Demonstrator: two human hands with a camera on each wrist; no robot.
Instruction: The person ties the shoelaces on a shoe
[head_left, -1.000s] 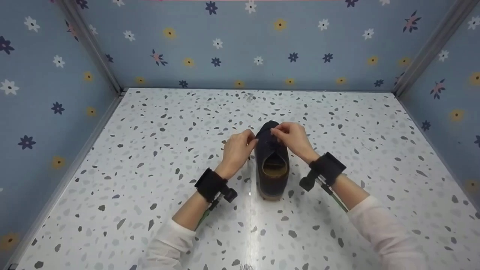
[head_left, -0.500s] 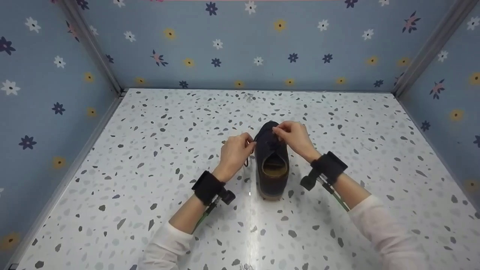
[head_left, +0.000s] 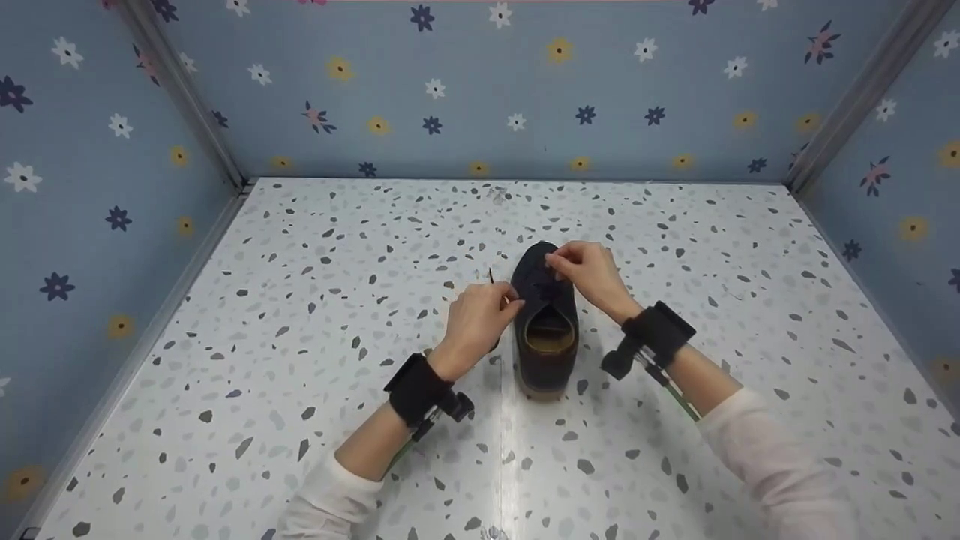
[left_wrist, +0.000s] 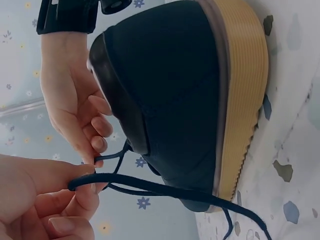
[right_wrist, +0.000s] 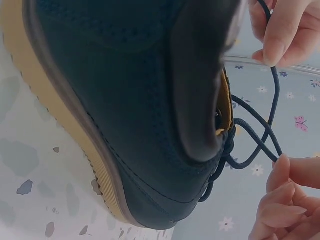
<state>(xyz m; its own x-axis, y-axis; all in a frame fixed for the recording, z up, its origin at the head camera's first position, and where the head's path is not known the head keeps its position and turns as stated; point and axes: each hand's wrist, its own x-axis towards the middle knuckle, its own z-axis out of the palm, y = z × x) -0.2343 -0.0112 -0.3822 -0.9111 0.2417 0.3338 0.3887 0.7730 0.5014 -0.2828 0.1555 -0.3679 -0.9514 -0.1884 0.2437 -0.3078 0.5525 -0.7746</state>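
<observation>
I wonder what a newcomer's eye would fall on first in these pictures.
Probably the navy shoe with a ridged tan sole, between the left hand and right hand, which pinch its navy cord lace. Then perhaps the pale blue flowered panels behind and beside the speckled white tabletop.

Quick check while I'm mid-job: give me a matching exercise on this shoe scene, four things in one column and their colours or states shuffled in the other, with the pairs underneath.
1. Lace
2. Sole
3. Left wristband
4. Back wall

A. Light blue, flowered
B. Pinched by left hand and right hand
C. Black
D. Tan, ridged

Pairs: 1-B, 2-D, 3-C, 4-A
</observation>
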